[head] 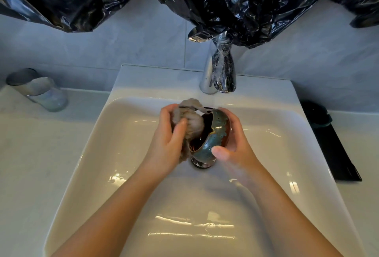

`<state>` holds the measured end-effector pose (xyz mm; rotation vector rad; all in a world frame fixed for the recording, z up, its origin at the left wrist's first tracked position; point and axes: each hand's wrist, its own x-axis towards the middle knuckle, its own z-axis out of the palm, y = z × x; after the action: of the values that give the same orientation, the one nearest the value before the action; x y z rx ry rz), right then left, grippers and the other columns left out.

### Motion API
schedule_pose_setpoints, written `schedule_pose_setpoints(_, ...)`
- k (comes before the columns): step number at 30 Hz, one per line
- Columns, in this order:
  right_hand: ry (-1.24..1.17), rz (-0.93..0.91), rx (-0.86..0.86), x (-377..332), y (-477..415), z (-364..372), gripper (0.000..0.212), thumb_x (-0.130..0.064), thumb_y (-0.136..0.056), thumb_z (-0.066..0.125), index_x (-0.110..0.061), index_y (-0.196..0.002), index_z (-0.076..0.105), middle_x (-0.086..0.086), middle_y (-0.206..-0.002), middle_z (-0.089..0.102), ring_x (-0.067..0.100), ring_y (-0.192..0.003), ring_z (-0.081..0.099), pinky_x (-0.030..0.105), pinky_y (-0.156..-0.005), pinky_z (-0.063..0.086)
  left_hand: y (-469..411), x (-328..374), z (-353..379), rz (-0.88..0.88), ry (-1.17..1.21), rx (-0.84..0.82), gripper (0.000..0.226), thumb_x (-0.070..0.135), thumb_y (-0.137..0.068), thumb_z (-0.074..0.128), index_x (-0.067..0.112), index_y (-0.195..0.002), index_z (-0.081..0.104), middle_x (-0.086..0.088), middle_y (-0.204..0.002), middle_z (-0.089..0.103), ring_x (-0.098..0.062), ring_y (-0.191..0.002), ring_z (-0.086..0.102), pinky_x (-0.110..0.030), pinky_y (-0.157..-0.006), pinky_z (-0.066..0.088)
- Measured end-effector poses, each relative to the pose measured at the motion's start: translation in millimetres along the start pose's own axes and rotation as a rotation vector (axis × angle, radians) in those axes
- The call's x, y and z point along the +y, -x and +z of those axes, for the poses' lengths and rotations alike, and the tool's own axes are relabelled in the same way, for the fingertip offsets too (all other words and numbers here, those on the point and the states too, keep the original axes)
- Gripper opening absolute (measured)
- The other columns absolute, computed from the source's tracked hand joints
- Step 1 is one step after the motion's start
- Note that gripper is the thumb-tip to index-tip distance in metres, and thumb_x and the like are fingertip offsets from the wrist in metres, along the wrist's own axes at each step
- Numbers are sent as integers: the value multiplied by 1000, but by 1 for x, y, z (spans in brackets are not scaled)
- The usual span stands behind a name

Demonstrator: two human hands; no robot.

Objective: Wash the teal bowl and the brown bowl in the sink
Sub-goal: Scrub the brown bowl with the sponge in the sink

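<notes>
A teal-glazed bowl [213, 133] with a dark brown inside is tipped on its side over the drain of the white sink [127, 154]. My right hand [235, 146] grips its outer wall, thumb on the lower rim. My left hand [170, 141] holds a bunched grey cloth [192, 123] pressed into the bowl's opening. A separate brown bowl is not in view.
A chrome faucet [219, 72] stands behind the basin, partly under black plastic sheeting [225, 6] hung across the wall. A glass tumbler [39, 90] stands on the left counter. A dark flat object [332, 146] lies on the right counter. The chrome drain [202, 164] shows below the bowl.
</notes>
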<state>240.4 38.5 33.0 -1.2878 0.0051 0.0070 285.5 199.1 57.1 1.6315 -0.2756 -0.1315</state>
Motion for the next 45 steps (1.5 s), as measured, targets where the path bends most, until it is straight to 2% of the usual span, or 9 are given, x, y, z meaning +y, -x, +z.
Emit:
schedule_pose_setpoints(4, -101, 71, -47, 2, 2, -4, 109, -42, -57, 93, -15, -144, 34, 11, -140, 55, 36, -128, 54, 57, -100, 47, 0, -12, -3, 311, -297, -117, 37, 4, -81, 59, 15, -116, 62, 4, -111, 64, 0, -97, 59, -14, -81, 44)
schedule_pose_setpoints(12, -29, 94, -65, -2, 3, -4, 98, -37, -52, 95, -26, -136, 46, 11, -135, 57, 26, -119, 60, 40, -93, 53, -9, -10, 0, 673, -889, -148, 25, 14, -89, 47, 8, -98, 69, -8, -112, 60, -29, -93, 56, -30, -78, 46)
schedule_pose_setpoints(15, 10, 74, -58, -1, 5, -3, 86, -20, -56, 85, -30, -133, 48, 14, -139, 53, 27, -118, 61, 36, -86, 54, -7, -13, 2, 539, -948, -146, 24, 19, -86, 50, 9, -98, 68, -11, -102, 60, -30, -80, 57, -34, -65, 49)
schedule_pose_setpoints(22, 64, 66, -73, 2, 5, 4, 88, -27, -50, 92, -43, -127, 52, 13, -136, 51, 30, -116, 62, 37, -82, 56, -10, -6, -5, -73, -609, -176, 30, 40, -83, 61, 12, -71, 64, -8, -67, 61, -15, -59, 51, -35, -59, 45)
schedule_pose_setpoints(27, 17, 41, -30, 0, 3, -3, 94, -24, -52, 89, -28, -135, 45, 13, -136, 54, 22, -115, 64, 32, -86, 54, -5, 4, -20, -75, -319, -271, 34, 34, -81, 72, 41, -109, 55, 5, -105, 63, -14, -80, 67, -32, -73, 58)
schedule_pose_setpoints(31, 25, 44, -10, -3, 6, -4, 88, -19, -54, 80, -24, -135, 44, 13, -134, 56, 20, -111, 67, 31, -82, 56, -12, 4, -25, -61, -496, -392, 49, 23, -82, 73, 36, -126, 57, 6, -116, 62, -9, -102, 59, -27, -92, 49)
schedule_pose_setpoints(36, -73, 150, -49, 6, 4, -6, 99, -36, -50, 96, -23, -135, 47, 17, -131, 57, 29, -112, 64, 41, -82, 55, -11, -11, -14, 296, -806, -324, 42, 11, -79, 70, 21, -120, 64, -3, -101, 65, -22, -91, 61, -28, -79, 48)
schedule_pose_setpoints(41, -375, 318, -230, 5, 2, -2, 100, -41, -63, 89, -12, -145, 39, 17, -132, 56, 31, -122, 57, 53, -85, 54, -13, -17, -15, 741, -810, -250, 28, 4, -87, 55, 10, -112, 66, -8, -118, 65, -28, -95, 61, -36, -74, 53)
schedule_pose_setpoints(45, -304, 286, -191, 4, 3, -2, 97, -41, -65, 88, -15, -145, 40, 18, -137, 54, 33, -121, 58, 58, -87, 53, -15, -22, -15, 677, -815, -236, 30, 9, -85, 56, 9, -114, 66, -7, -113, 67, -28, -89, 61, -36, -75, 50)
